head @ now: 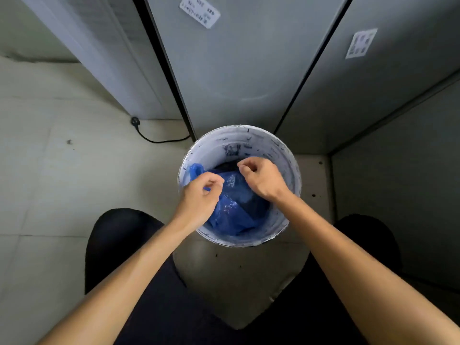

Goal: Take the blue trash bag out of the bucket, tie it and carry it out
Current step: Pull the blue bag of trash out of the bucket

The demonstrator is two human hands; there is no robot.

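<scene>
Head view: you crouch over the white bucket (286,170), which stands on the floor against the grey cabinet doors (236,70).
Blue trash bag (234,215): it sits inside the bucket, slumped below the rim and not yet lifted.
Left hand (201,195): your fingers pinch the bag's edge by the left rim, apparently to peel it off the wall.
Right hand (261,178): it pinches the far edge, so the mouth draws taut between your hands.
Next: probably gather the mouth, then pull straight up.
</scene>
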